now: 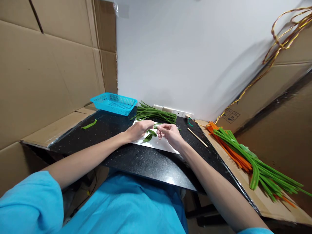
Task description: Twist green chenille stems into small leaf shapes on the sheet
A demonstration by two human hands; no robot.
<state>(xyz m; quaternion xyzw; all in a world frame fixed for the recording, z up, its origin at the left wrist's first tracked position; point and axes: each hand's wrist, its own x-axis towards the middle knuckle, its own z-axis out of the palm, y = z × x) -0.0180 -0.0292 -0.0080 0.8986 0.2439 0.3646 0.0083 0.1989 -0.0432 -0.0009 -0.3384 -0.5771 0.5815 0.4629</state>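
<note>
1. While both hands meet over the white sheet [165,148], the green piece [152,132] lies between them, its upper part partly hidden by the fingers.
2. On the left hand [140,130], the fingers are curled together and appear to pinch the green piece; the exact contact is hidden.
3. On the right hand [170,135], thumb and finger are closed together, seemingly on the same piece, from the opposite side.
4. A leaf-shaped part [147,138] hangs or rests on the person's side of the fingertips, its long axis slanting from near left to far right; the left hand is nearer to it. Whether it touches the sheet, I cannot tell.
5. Beyond the hands, a bundle of green stems [156,113] lies crosswise on the counter [136,162], beside the blue basket [109,108].
6. Right of the sheet lies a thin stick [197,137], well apart from the fingers.
</note>
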